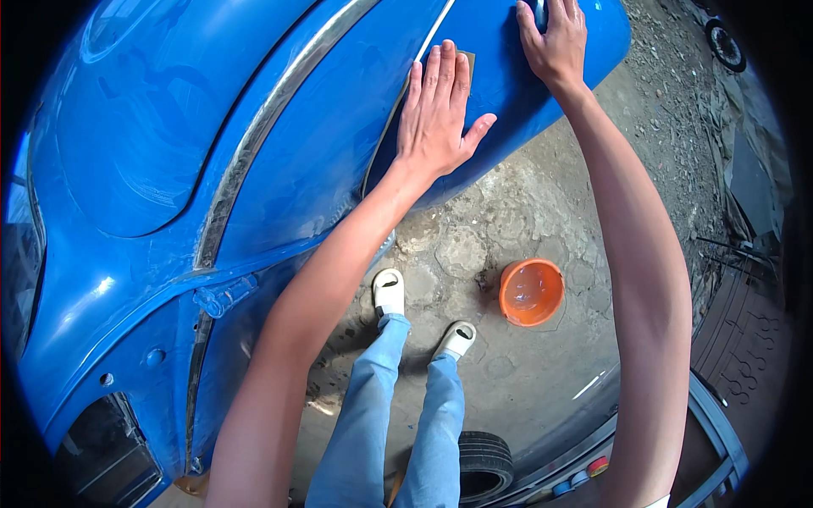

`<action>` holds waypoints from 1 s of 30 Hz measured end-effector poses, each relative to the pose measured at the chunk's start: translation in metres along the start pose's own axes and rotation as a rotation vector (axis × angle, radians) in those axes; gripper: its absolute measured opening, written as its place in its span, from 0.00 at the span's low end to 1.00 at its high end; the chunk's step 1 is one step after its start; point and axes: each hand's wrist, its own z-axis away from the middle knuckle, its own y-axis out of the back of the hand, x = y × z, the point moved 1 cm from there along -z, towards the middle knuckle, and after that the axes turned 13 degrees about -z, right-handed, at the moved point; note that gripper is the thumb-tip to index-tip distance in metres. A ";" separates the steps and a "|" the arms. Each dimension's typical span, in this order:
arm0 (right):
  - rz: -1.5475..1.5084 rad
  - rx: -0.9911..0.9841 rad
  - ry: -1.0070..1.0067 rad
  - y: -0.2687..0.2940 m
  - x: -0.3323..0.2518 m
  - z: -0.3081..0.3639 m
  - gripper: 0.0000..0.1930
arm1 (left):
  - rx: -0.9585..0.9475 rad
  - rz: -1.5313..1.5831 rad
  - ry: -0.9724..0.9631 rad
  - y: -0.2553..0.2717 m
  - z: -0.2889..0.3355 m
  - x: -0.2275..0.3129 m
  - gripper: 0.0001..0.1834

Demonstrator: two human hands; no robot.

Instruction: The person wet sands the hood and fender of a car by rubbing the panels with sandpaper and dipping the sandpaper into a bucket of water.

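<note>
A blue car body with a rounded fender [487,110] fills the upper left and top. My left hand [434,114] lies flat on the fender, fingers stretched out and thumb apart. From under its fingertips shows the edge of a tan sheet [470,64], which looks like sandpaper; most of it is hidden. Farther right, my right hand [557,46] rests on the same fender, thumb spread from the fingers. Its fingertips run out at the top edge. A pale blue patch [540,13] between thumb and fingers may be a reflection; I cannot make it out.
An orange bucket [532,292] stands on the cracked concrete floor [461,254], right of my feet in light clogs [389,292]. Behind me are a tyre [485,464] and a curved metal car part [711,423]. Gravel [669,110] and a small wheel [726,46] lie at the far right.
</note>
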 end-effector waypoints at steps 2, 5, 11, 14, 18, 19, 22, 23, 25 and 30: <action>0.030 -0.005 0.015 -0.003 0.006 0.001 0.19 | -0.043 0.017 0.017 0.000 0.017 -0.001 0.50; -0.019 0.051 0.084 -0.006 0.019 0.000 0.16 | -0.108 -0.006 0.067 -0.015 0.081 -0.007 0.52; -0.021 0.001 0.059 -0.011 0.023 0.006 0.20 | -0.141 0.046 0.036 -0.018 0.094 -0.014 0.53; -0.056 0.000 0.013 -0.013 0.024 0.007 0.22 | -0.112 0.032 -0.002 -0.012 0.056 -0.016 0.54; -0.041 -0.007 0.027 -0.012 0.024 0.007 0.21 | -0.063 0.009 -0.008 -0.010 0.035 -0.016 0.52; -0.016 -0.006 0.039 -0.010 0.027 0.005 0.21 | -0.072 -0.048 -0.033 -0.011 0.036 -0.017 0.52; -0.008 -0.011 0.042 -0.007 0.024 0.006 0.20 | -0.049 -0.018 0.042 -0.034 0.091 -0.021 0.52; -0.022 -0.009 0.039 -0.009 0.022 0.007 0.20 | -0.051 -0.064 0.038 -0.041 0.117 -0.026 0.53; -0.016 -0.017 0.032 -0.014 0.020 0.011 0.20 | -0.104 -0.058 0.087 -0.047 0.152 -0.032 0.53; -0.006 -0.022 0.041 -0.007 0.028 0.008 0.20 | -0.168 0.008 0.071 -0.039 0.130 -0.018 0.59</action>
